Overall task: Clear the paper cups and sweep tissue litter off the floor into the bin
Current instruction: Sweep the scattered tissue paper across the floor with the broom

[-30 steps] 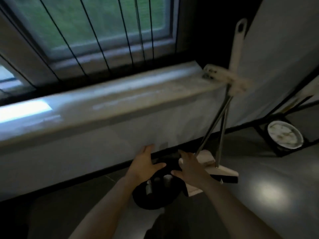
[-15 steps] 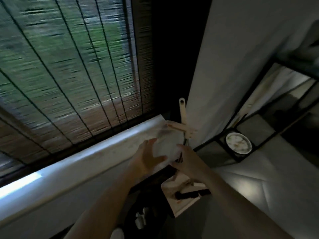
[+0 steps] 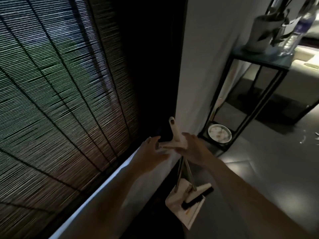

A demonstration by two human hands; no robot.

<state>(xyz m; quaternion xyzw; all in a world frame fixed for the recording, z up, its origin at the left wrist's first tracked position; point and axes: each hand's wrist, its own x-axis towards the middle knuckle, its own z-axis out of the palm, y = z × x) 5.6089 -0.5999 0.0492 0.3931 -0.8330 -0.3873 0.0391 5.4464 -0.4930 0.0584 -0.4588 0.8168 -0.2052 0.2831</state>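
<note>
Hands up from the bin a second ago; now both at the top of the broom set in the corner by the sill [image 3: 120, 171]. Right hand [image 3: 193, 149] has thumb and fingers closing round the cream handle [image 3: 174, 133] where its two grips meet; looks like a hold, light so far. Left hand [image 3: 151, 150] spread and slack, fingertips at the end of the side grip, holding nothing; cannot tell if they touch. Broom [image 3: 198, 195] and dustpan [image 3: 179, 206] rest nested on the floor [image 3: 259, 169] below, shafts leaning up to the hands. Bin has dropped out of view since the head lifted; a second back it sat under the hands with pale shapes inside, probably cups. Reads as cups done, sweeping about to start. Tissue [image 3: 303, 138] lies in scraps far right on the floor, well apart from the broom, past the stand [image 3: 255, 107] with a plate [image 3: 219, 133] on its lower shelf. Set needs lifting clear and carrying over there.
</note>
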